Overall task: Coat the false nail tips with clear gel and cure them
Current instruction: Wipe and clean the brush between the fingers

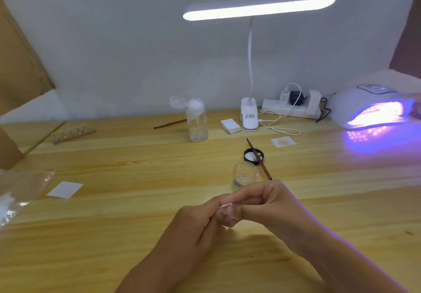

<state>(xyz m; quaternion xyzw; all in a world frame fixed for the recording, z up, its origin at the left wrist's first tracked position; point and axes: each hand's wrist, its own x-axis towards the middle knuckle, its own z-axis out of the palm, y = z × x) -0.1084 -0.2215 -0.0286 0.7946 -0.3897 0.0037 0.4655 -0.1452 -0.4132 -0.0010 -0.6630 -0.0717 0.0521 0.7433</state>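
Note:
My left hand (200, 222) and my right hand (268, 203) meet above the wooden table (136, 235). Between their fingertips they pinch a small white wipe (225, 205); what lies under it is hidden. Just beyond stands the open clear gel jar (244, 175). Its black lid (253, 155) lies behind it, with a brown brush (258, 158) resting across it. The white curing lamp (369, 108) glows purple at the far right. A wooden strip carrying several clear nail tips (73, 133) sits at the far left.
A clear pump bottle (197, 121) with its cap flipped open stands mid-table, a second brush (169, 124) beside it. A clip desk lamp (249, 117), a stack of white pads (230, 125), a power strip (284, 108), loose wipes (65, 189) (283, 141) and a plastic bag (16, 194) surround the work area.

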